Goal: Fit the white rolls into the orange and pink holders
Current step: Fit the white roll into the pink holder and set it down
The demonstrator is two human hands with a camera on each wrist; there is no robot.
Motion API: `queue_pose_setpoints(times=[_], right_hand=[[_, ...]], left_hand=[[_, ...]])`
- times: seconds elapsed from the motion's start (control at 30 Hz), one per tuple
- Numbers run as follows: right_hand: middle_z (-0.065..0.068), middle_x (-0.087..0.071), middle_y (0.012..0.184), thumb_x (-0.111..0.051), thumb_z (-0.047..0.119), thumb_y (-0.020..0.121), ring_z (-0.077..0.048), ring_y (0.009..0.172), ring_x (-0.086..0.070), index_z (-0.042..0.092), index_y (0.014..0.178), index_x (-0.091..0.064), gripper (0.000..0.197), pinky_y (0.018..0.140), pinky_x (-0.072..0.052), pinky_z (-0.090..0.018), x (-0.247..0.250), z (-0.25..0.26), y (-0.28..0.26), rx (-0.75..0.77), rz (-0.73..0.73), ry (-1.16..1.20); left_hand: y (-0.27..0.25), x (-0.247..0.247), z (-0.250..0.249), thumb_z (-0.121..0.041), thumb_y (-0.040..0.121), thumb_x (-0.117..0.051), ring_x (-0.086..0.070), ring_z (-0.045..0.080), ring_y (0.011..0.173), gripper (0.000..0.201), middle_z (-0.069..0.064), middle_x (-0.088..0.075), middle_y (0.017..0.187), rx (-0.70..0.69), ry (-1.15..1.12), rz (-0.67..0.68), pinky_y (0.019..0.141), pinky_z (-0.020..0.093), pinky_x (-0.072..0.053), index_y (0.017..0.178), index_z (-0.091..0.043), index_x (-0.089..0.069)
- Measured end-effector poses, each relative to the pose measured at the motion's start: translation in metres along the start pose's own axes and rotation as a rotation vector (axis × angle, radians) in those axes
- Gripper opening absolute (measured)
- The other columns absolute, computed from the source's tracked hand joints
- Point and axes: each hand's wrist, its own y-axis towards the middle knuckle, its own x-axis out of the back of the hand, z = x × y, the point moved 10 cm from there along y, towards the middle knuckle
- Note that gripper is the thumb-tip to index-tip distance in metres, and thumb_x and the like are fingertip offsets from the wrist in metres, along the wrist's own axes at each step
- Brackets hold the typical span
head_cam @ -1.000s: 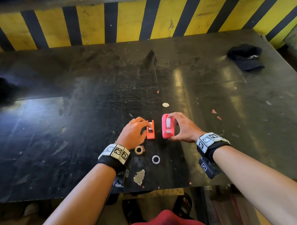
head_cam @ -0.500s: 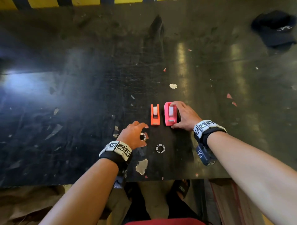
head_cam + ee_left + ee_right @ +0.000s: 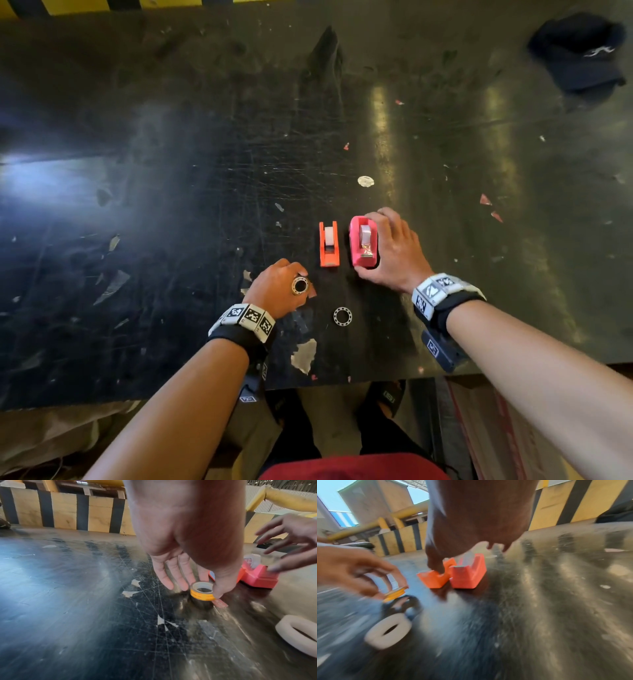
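An orange holder and a pink holder stand side by side on the black table, each with a white roll seated in it. My right hand holds the pink holder, thumb at its near end and fingers arched over the far end. Nearer to me, my left hand pinches a small tape roll with an orange-yellow side, just above the table. A white ring lies flat to the right of that roll. In the right wrist view the holders and the ring are blurred.
A dark cap lies at the far right. Paper scraps and peeled patches dot the scratched tabletop. The table's front edge is close behind my wrists. A yellow and black striped wall backs the table.
My left hand has left the orange holder, drawn back toward me and taken hold of the small tape roll. My right hand stays on the pink holder. The head view has tilted down.
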Motion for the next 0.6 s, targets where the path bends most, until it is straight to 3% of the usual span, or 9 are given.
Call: queue_pose_setpoints(times=[0.07,0.13,0.2,0.27,0.47,0.6], right_hand=[[-0.007,-0.054,0.124,-0.078,0.052,0.075,-0.028,0.106,-0.058,0.016,0.127,-0.053,0.068,0.085,-0.053,-0.044,0.006,0.038,-0.02,0.183,-0.096,-0.01],[0.002,-0.057,0.11,-0.077,0.052,0.079,-0.02,0.094,-0.059,0.022,0.115,-0.056,0.051,0.076,-0.052,-0.035,-0.024,0.068,-0.035,0.297,0.132,0.003],[0.005,-0.053,0.114,-0.081,0.054,0.077,-0.015,0.097,-0.054,0.028,0.117,-0.053,0.055,0.077,-0.053,-0.034,-0.063,0.079,-0.049,0.319,0.417,-0.067],[0.004,-0.049,0.121,-0.083,0.053,0.077,-0.016,0.102,-0.052,0.028,0.123,-0.051,0.061,0.077,-0.054,-0.035,-0.085,0.08,-0.054,0.305,0.528,-0.137],[0.0,-0.056,0.114,-0.079,0.033,0.087,-0.019,0.099,-0.061,0.022,0.115,-0.063,0.034,0.081,-0.057,-0.036,-0.091,0.093,-0.044,0.294,0.574,-0.06],[0.003,-0.058,0.101,-0.082,0.028,0.085,-0.017,0.088,-0.061,0.021,0.096,-0.061,0.024,0.074,-0.057,-0.035,-0.053,0.123,0.004,0.3,0.373,0.032]], left_hand=[[0.0,0.007,0.003,-0.029,0.084,-0.076,-0.067,0.025,0.105,0.042,0.006,-0.063,0.12,0.007,-0.02,-0.011,0.094,0.04,-0.057,0.124,-0.02,-0.066],[-0.001,0.011,0.009,-0.029,0.085,-0.076,-0.066,0.026,0.107,0.042,0.006,-0.063,0.122,0.017,-0.014,-0.004,0.095,0.042,-0.056,0.125,-0.02,-0.065],[-0.002,0.012,0.016,-0.031,0.085,-0.076,-0.065,0.025,0.109,0.043,0.005,-0.062,0.123,0.026,-0.007,0.013,0.097,0.044,-0.056,0.125,-0.022,-0.064],[-0.002,0.011,0.023,-0.032,0.084,-0.078,-0.065,0.025,0.109,0.045,0.005,-0.062,0.124,0.027,-0.008,0.027,0.096,0.043,-0.056,0.126,-0.023,-0.063],[-0.006,0.018,0.042,-0.031,0.085,-0.078,-0.066,0.023,0.107,0.045,0.005,-0.062,0.124,0.017,-0.038,-0.003,0.093,0.036,-0.057,0.127,-0.023,-0.064],[0.005,0.048,0.053,-0.029,0.084,-0.079,-0.065,0.025,0.107,0.046,0.008,-0.064,0.121,0.002,-0.042,-0.058,0.095,0.038,-0.055,0.126,-0.02,-0.065]])
